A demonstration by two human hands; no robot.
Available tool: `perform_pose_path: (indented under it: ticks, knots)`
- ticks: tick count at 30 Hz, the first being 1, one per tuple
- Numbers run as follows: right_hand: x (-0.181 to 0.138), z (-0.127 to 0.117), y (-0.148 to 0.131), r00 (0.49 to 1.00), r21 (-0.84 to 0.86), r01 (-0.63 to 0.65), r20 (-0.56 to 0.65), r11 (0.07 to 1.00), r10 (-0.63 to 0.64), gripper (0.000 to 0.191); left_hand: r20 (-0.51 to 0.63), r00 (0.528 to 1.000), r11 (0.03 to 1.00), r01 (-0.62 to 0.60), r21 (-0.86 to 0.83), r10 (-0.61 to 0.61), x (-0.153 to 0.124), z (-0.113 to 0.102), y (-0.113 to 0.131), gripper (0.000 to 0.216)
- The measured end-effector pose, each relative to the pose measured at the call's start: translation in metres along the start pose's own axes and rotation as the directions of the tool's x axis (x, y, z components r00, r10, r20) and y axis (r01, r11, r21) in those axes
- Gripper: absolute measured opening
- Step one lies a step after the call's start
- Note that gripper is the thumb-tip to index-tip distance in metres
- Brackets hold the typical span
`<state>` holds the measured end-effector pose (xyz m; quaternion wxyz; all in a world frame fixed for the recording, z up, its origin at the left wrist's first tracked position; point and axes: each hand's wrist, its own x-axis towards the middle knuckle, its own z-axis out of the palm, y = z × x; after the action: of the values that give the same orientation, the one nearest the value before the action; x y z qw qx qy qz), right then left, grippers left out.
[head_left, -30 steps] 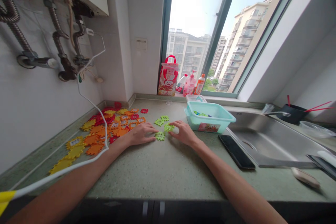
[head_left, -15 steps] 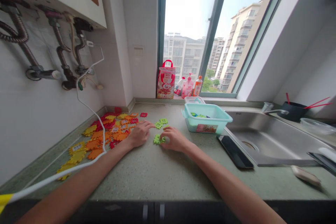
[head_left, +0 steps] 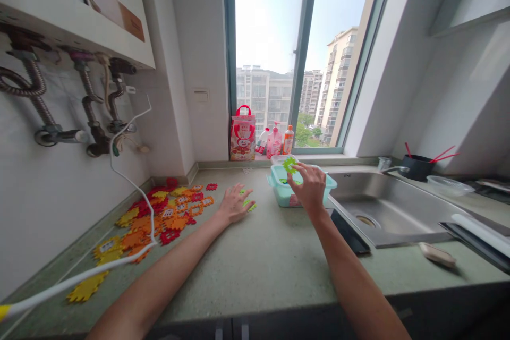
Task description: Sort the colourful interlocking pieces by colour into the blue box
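Between thumb and fingers, my right hand [head_left: 309, 185] pinches a green puzzle piece [head_left: 289, 165] with notched edges, held up over the mint-green plastic box [head_left: 281, 195]. Some green and blue pieces show inside that box, partly hidden by the hand. My left hand [head_left: 236, 203] lies on the counter, fingers spread, over green puzzle pieces [head_left: 250, 205] that it partly covers. To its left spreads a pile of red, orange and yellow puzzle pieces [head_left: 175, 219], some bearing white printed patches.
A black phone [head_left: 350, 234] lies between the box and the steel sink [head_left: 398, 212]. The white cable [head_left: 131, 183] hangs across the coloured pile. On the sill stand a red-handled bag [head_left: 243, 135] and several bottles. A bar of soap [head_left: 437, 255] sits by the sink.
My right hand has lifted a green piece off the counter and carried it right, over the box. My left hand has shifted onto the remaining green pieces, fingers spread. The view has tilted.
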<state>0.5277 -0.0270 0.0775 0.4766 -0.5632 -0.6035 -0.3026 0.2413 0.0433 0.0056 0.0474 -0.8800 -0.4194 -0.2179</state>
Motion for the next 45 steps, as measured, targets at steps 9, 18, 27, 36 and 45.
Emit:
perform_pose_path:
  ticks: [9, 18, 27, 36, 45]
  knots:
    - [-0.003, 0.001, 0.029, 0.995, -0.16, -0.068, 0.063, 0.985, 0.079, 0.033, 0.134, 0.986, 0.984, -0.074, -0.16, 0.096, -0.02, -0.003, 0.015, 0.038]
    - [-0.042, 0.025, -0.063, 0.755, 0.534, 0.224, 0.434, 0.815, -0.492, 0.033, 0.048, 0.964, 0.922, -0.237, -0.307, 0.263, -0.073, -0.046, 0.018, 0.037]
    - [-0.072, 0.053, -0.069, 0.559, 0.636, 0.089, 0.605, 0.767, -0.567, 0.022, 0.094, 0.963, 0.957, -0.234, -0.171, 0.253, -0.071, -0.068, -0.035, 0.021]
    - [-0.066, 0.049, -0.063, 0.608, 0.426, 0.092, 0.691, 0.9, -0.39, 0.019, 0.189, 0.966, 0.972, -0.138, -0.191, 0.174, -0.07, -0.063, -0.044, 0.036]
    - [-0.063, 0.044, -0.062, 0.59, 0.35, 0.036, 0.749, 0.936, -0.303, 0.035, -0.068, 0.975, 0.886, -0.222, -0.407, 0.213, -0.072, -0.069, -0.021, 0.056]
